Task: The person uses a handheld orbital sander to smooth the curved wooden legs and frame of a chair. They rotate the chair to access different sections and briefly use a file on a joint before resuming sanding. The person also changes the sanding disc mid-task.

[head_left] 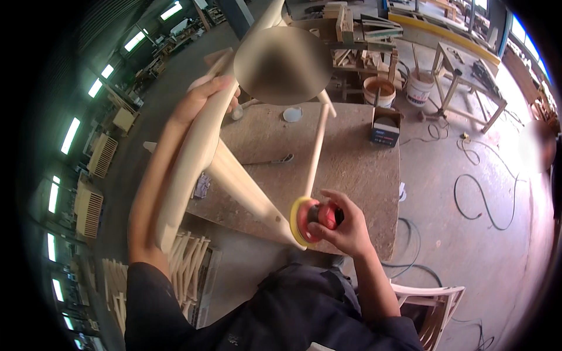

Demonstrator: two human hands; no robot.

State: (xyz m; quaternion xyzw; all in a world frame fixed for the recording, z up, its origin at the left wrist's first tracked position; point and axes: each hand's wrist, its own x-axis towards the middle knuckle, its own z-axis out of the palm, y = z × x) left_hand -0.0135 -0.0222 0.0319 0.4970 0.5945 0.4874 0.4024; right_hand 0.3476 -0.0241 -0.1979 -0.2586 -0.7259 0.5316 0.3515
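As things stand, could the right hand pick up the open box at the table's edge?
Probably not: the right hand holds the red sander and would likely need freeing first, though the way to the box looks open.

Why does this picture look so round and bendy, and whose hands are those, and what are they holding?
There's no robot here, just a person with two bare hands. The picture comes from a camera worn on that person's head, looking down. Its very wide lens bends straight edges.

The left hand holds a big pale wooden frame. The right hand holds a red sander with a round yellow pad, beside the end of one wooden leg.

On the brown table are a small open box, a pale round thing and a long thin tool. A blurry oval hides part of the frame.
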